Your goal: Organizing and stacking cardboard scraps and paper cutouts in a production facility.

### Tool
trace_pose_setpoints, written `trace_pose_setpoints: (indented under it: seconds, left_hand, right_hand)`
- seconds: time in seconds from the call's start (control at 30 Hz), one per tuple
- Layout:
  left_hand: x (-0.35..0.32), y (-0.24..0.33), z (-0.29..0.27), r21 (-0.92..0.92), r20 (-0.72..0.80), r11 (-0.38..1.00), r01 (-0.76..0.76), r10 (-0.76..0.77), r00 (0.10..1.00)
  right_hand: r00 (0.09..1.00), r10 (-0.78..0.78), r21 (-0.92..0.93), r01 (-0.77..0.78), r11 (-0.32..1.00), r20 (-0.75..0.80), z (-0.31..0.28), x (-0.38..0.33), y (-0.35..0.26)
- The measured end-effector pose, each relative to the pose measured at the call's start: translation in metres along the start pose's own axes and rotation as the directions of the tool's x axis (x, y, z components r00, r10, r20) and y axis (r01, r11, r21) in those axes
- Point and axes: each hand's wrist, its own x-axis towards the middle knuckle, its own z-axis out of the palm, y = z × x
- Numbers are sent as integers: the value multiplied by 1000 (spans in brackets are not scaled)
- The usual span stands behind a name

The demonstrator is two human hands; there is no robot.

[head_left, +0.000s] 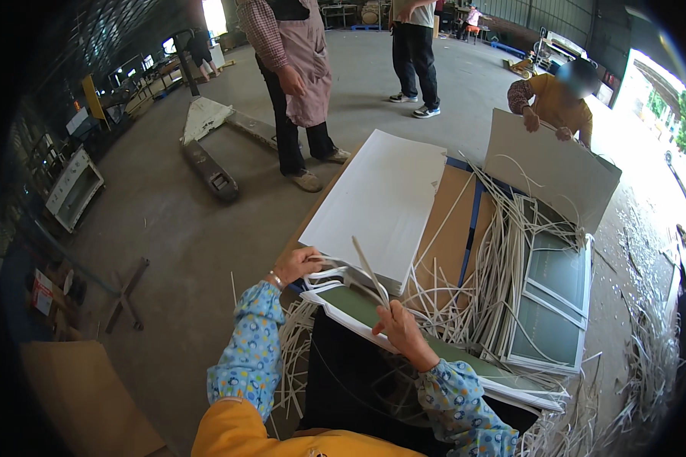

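My left hand (296, 266) grips the left edge of a stack of green sheets with white borders (354, 305) lying before me. My right hand (400, 329) rests on the same stack and pinches thin white trimmed strips (367, 268) that rise from it between the two hands. Both sleeves are blue with a dotted pattern. A tall stack of white sheets (381, 202) lies just beyond my hands on a brown board (450, 236).
Loose white strips (488, 282) pile to the right, beside more green bordered sheets (552, 301). A person in yellow (556, 103) holds a grey board (545, 164). Two people stand beyond the table; a pallet jack (206, 148) lies on the concrete floor at left.
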Motion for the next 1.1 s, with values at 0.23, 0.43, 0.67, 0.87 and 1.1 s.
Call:
trace_pose_setpoints:
  seconds: [0.23,0.43,0.67,0.87,1.1]
  left_hand:
    - [22,12,1,440,161,896,-64,-9,987]
    - [-11,108,21,347,54,927,-142,131,990]
    - [-50,93,145,658,523,415,-628,348,778]
    - [-44,58,181,761,432,262,-594,478,765]
    - [-41,58,179,734,399,312,-603,520,755]
  right_hand:
    - [950,309,468,-291,834,41,-14,-6,-20]
    - [930,368,638,-286,715,5,-26,-6,-8]
    - [933,355,675,-228,701,-54,-24,-3,-19]
    - [933,360,781,-219,585,-8,-29,-7,-14]
    - [927,376,879,-178,442,-2,-52,-15,-55]
